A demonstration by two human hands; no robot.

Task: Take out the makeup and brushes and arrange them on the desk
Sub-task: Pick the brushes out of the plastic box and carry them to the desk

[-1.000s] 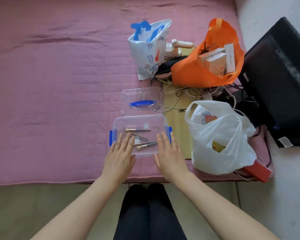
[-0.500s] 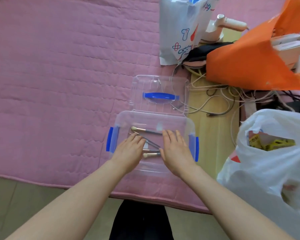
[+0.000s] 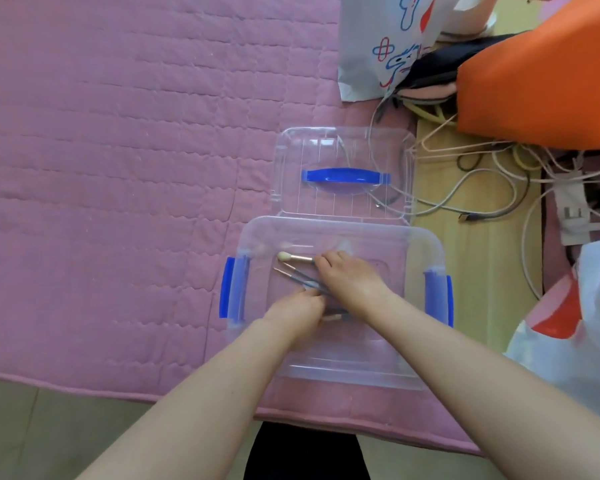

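Both hands down inside the clear storage box (image 3: 329, 233) on the pink quilt (image 3: 118, 150). Left hand (image 3: 297, 311) curled over the near brushes, grip impossible to tell. Right hand (image 3: 352, 282) lying across the thin brushes (image 3: 297, 276), fingertips touching the handle of the fluffy-tipped brush (image 3: 293, 258); closed or not, cannot tell. Lid (image 3: 340, 147) with blue handle (image 3: 345, 176) flat just beyond the box. Tangled cables (image 3: 482, 181), orange bag (image 3: 541, 71), printed white bag (image 3: 378, 46) and plastic bag (image 3: 596, 327) crowding the right side.
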